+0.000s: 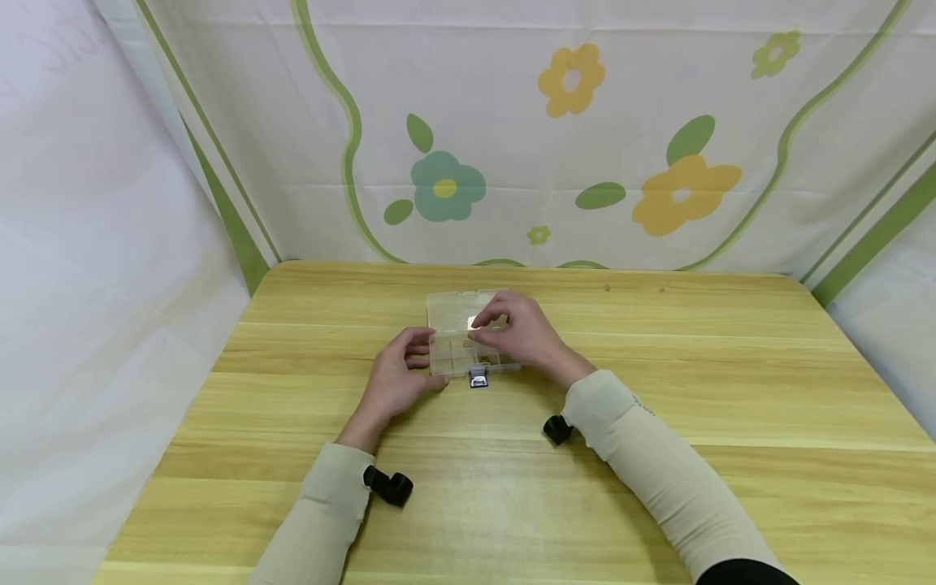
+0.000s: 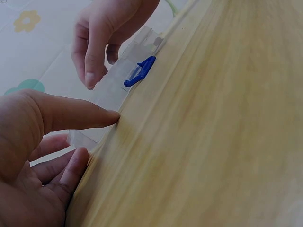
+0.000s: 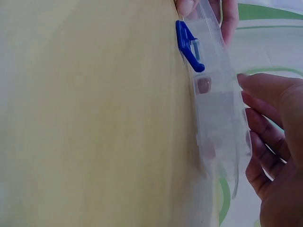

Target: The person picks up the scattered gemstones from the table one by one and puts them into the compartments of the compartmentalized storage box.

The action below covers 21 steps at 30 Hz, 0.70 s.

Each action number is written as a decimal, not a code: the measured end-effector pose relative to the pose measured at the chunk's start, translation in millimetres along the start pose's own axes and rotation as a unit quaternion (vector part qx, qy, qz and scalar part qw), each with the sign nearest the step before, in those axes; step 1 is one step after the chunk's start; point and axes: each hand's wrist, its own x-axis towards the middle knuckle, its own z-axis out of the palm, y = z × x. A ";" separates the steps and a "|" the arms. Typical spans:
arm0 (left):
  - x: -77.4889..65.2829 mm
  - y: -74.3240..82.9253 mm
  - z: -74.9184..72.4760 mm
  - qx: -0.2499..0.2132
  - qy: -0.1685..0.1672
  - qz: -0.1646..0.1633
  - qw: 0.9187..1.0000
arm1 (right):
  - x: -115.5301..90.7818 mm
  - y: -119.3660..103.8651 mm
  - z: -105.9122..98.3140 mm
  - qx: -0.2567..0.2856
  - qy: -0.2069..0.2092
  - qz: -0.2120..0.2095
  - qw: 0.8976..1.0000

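Note:
A clear plastic compartment box (image 1: 441,366) lies on the table with its see-through lid (image 1: 448,307) raised at the back. A blue latch (image 3: 187,47) hangs from its front edge. My left hand (image 1: 397,378) grips the box's left end, thumb at the front edge and fingers round the side. Over the compartments hovers my right hand (image 1: 517,329), thumb and index finger bent toward each other with a small gap; I see nothing between them. Small brownish pieces (image 3: 204,85) show through the box wall, too blurred to name.
The wooden table (image 1: 497,487) runs back to a white cloth (image 1: 512,146) printed with flowers. Another white cloth (image 1: 110,325) hangs along the left side. Black wrist cameras (image 1: 391,486) sit at both cuffs, close to the tabletop.

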 end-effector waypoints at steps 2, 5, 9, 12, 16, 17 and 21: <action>-0.2 0.4 0.1 0.000 0.000 -0.002 1.000 | -1.1 2.3 -1.3 -0.003 0.009 0.003 1.000; -0.6 0.9 0.2 0.001 0.001 -0.005 1.000 | -3.0 4.5 -4.4 0.000 0.021 0.011 1.000; -0.8 1.7 0.5 -0.002 0.003 -0.007 1.000 | -5.1 7.6 -9.6 0.004 0.036 0.017 0.999; -0.9 1.8 0.8 -0.001 0.003 -0.009 1.000 | -7.0 11.7 -13.8 0.005 0.047 0.022 0.999; -0.8 1.2 0.9 0.003 0.003 -0.010 1.000 | -9.8 16.2 -20.4 0.008 0.064 0.033 0.997; -0.7 1.1 0.9 0.003 0.003 -0.009 1.000 | -10.5 16.8 -22.1 0.009 0.068 0.036 0.997; -0.3 0.6 1.1 0.003 0.004 -0.008 1.000 | -12.5 20.1 -28.5 0.010 0.078 0.046 0.996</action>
